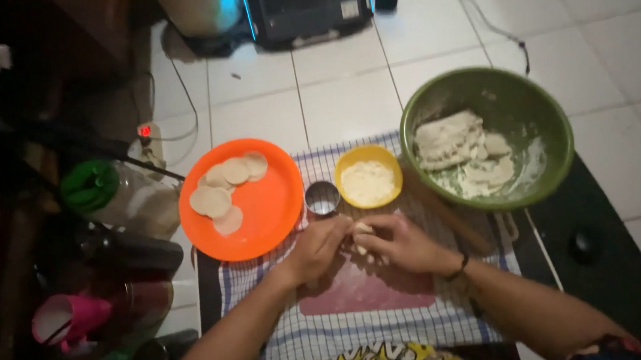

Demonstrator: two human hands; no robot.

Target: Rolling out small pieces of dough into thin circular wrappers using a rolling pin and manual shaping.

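Note:
My left hand [318, 246] and my right hand [398, 242] meet over a pinkish board [366, 293], both closed on a small lump of pale dough [361, 230]. Just beyond my fingers stand a small round metal cutter [322, 198] and a yellow bowl of white flour [367, 175]. An orange plate [263, 214] to the left holds several flat dough rounds [220, 194]. A big green bowl [550, 122] on the right holds torn dough pieces [457, 148].
A checked cloth [331, 329] covers the white tiled floor beneath the board. A wooden rolling pin [455, 219] lies by the green bowl. Jars, a pink cup [67, 318] and bottles crowd the dark left side. A power strip [148, 136] and cables lie behind.

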